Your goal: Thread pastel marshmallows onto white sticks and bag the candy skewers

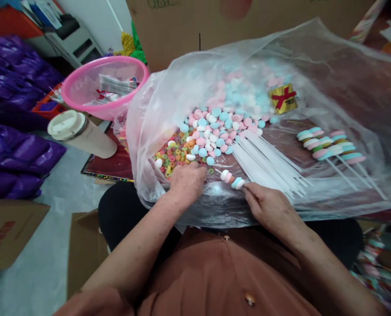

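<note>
Between the thumb and fingers of my right hand (269,204) is a candy skewer (232,179), its white, pink and blue pieces and one brownish ring threaded on a stick pointing left. My left hand (188,182) reaches to the edge of the ring candies (177,151); its fingertips are partly hidden, and whether they pinch a piece does not show. Behind lies a heap of pink, white and blue round candies (211,134). White sticks (267,162) lie in a bundle beyond my right hand. Several filled skewers (330,145) rest at the right.
Clear plastic sheeting (169,94) surrounds the candies. A gold packet with a red bow (283,98) lies at the back. To the left stand a pink basket (73,94) and a white lidded cup (98,140). A cardboard box (182,33) rises behind; purple bags (14,158) lie far left.
</note>
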Action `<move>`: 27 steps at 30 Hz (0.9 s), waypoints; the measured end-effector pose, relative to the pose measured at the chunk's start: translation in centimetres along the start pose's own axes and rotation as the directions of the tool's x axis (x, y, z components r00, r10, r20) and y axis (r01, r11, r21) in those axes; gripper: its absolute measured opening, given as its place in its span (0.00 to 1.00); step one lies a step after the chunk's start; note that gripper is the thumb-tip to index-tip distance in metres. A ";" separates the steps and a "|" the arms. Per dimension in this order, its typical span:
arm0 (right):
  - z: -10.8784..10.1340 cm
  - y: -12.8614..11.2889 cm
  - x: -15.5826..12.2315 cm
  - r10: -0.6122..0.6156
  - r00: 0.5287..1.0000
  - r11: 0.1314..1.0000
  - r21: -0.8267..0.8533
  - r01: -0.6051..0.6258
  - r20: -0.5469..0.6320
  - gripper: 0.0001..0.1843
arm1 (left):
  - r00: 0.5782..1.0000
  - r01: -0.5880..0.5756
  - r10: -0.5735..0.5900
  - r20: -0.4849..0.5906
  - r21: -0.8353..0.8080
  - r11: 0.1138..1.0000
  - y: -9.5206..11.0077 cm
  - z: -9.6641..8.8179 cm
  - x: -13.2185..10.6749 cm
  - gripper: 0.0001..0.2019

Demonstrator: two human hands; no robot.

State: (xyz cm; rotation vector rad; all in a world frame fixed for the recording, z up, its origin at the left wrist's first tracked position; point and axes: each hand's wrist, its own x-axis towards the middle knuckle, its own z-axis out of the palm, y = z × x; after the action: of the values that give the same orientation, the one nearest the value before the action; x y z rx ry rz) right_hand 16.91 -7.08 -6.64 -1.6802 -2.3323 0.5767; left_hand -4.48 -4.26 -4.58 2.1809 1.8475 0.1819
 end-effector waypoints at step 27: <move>1.5 -5.8 0.0 -0.149 0.955 0.957 0.206 0.205 -0.257 0.13 | 0.852 0.314 -0.337 0.401 -0.906 -0.284 0.1 -1.3 -2.6 0.11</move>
State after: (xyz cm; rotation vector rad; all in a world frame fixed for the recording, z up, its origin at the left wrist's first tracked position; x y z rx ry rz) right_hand 11.33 -8.93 -5.55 -1.3382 -2.1237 0.5514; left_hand -5.24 -6.64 -3.12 0.3907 1.2224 1.1006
